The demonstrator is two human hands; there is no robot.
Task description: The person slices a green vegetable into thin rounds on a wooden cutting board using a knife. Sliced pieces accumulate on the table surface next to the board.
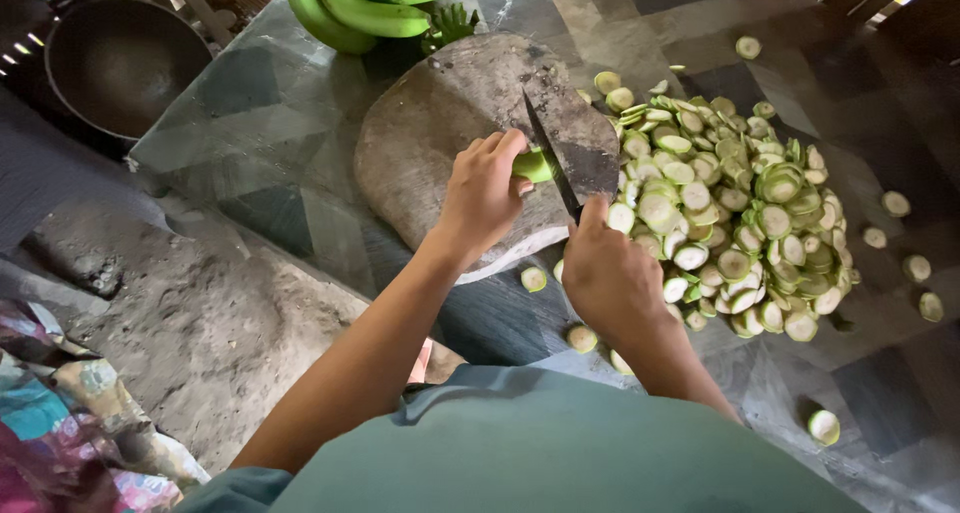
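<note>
Hands first: my left hand (485, 188) pins the green banana stub (534, 165) mid-chopping board (470, 143); my right hand (608, 273) grips the cleaver (572, 143). I'd curl fingertips back, slicing thin toward the slice pile (735, 213).

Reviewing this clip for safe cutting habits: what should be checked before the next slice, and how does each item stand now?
1. Left hand pins the green banana stub on the round wooden board: ok.
2. Left fingertips sit right beside the cleaver blade: not ok.
3. Right hand has a closed grip on the handle: ok.
4. Board lies flat on the floor: ok.
5. Pile of cut slices crowds the board's right edge: not ok.
6. Blade sharpness: cannot tell.
</note>
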